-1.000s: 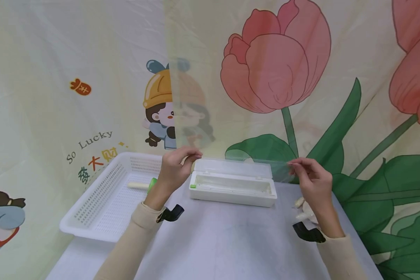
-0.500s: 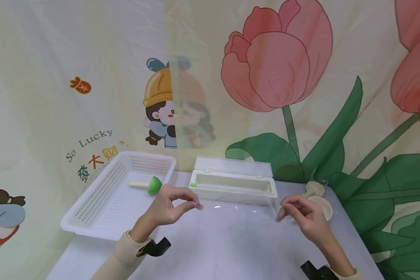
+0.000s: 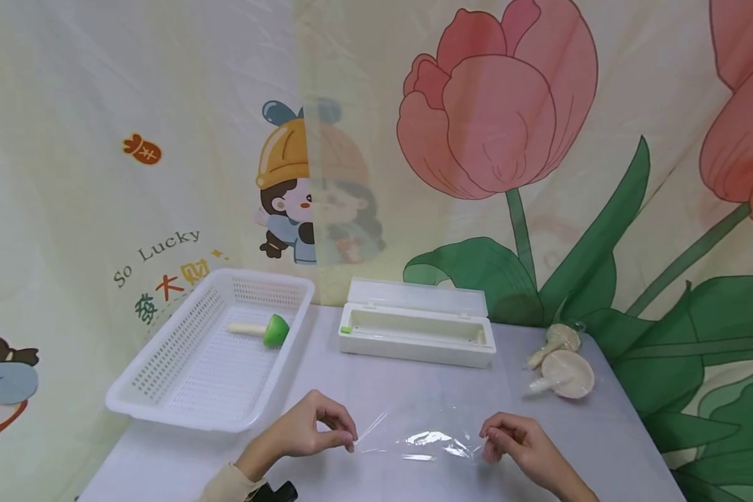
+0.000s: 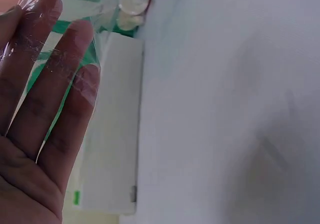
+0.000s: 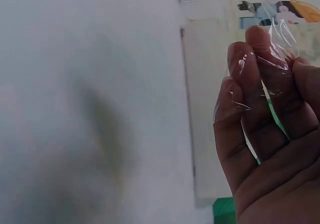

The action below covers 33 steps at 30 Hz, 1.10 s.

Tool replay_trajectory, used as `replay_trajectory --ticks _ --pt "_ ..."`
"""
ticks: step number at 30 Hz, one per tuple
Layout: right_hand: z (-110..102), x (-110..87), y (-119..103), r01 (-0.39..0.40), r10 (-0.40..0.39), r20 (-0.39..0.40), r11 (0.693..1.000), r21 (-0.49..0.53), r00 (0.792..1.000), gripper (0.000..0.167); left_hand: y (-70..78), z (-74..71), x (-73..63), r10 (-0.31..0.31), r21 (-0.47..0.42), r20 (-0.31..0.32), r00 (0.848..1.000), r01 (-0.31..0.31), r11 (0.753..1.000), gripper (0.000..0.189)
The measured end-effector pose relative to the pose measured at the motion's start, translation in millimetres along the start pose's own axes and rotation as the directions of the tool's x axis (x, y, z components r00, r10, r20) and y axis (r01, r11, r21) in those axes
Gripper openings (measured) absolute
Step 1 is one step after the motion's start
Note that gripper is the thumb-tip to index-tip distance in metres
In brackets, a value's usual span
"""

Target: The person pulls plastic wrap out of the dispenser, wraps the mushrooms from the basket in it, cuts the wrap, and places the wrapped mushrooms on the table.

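Note:
A sheet of clear cling film (image 3: 436, 439) stretches between my two hands, low over the front of the table, with bright glints along its near edge. My left hand (image 3: 314, 427) pinches its left end between thumb and index finger. At the other end, my right hand (image 3: 527, 450) pinches the film the same way. Both wrist views show film (image 5: 280, 52) lying across the fingertips. Behind the hands stands a long white cling film dispenser (image 3: 414, 351), its see-through lid raised and a green tab at its left end.
At left, a white perforated basket (image 3: 169, 420) holds a pale-handled thing with a round green head (image 3: 276, 330). To the right lie two cream, round-headed things with handles, wrapped in clear film; one is a flat disc (image 3: 571, 374). A patterned curtain (image 3: 351, 56) hangs behind the white-covered table.
Both hands have come down and toward me from beside the dispenser, carrying the film with them. The film now spreads low over the front of the table.

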State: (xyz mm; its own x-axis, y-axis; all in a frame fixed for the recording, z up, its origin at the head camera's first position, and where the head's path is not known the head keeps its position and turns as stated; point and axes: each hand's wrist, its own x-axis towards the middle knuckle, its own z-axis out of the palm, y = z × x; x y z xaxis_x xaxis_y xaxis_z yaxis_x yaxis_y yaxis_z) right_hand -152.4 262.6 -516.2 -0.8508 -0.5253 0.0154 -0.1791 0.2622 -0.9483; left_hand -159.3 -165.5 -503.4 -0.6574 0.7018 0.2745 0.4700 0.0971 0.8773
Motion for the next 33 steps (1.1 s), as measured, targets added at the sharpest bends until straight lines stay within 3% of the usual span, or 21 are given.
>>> replay_trajectory --ticks 5,9,12,23,33 --pt "10 -3.8 27 -0.048 0.048 0.042 0.999 -0.005 0.998 0.026 -25.1 15.7 -12.5 -0.095 0.096 0.036 0.995 0.092 0.991 0.005" --pt "15 -4.0 37 -0.141 0.143 0.086 0.989 -0.033 0.986 0.027 -37.4 26.3 -18.0 -0.082 0.253 0.057 0.995 0.065 0.965 0.006" --pt "18 -2.2 39 -0.214 0.225 0.112 0.972 -0.097 0.968 0.030 -43.0 31.3 -21.8 -0.065 0.314 0.059 0.996 0.044 0.948 0.007" --pt "26 4.0 37 -0.383 0.401 0.104 0.911 -0.153 0.910 0.023 -45.9 32.8 -25.5 -0.143 0.340 0.029 0.989 0.125 0.932 0.012" --pt "27 10.3 30 -0.334 0.362 0.133 0.923 -0.193 0.923 0.018 -41.3 28.4 -27.5 -0.180 0.295 -0.003 0.984 0.173 0.940 0.013"
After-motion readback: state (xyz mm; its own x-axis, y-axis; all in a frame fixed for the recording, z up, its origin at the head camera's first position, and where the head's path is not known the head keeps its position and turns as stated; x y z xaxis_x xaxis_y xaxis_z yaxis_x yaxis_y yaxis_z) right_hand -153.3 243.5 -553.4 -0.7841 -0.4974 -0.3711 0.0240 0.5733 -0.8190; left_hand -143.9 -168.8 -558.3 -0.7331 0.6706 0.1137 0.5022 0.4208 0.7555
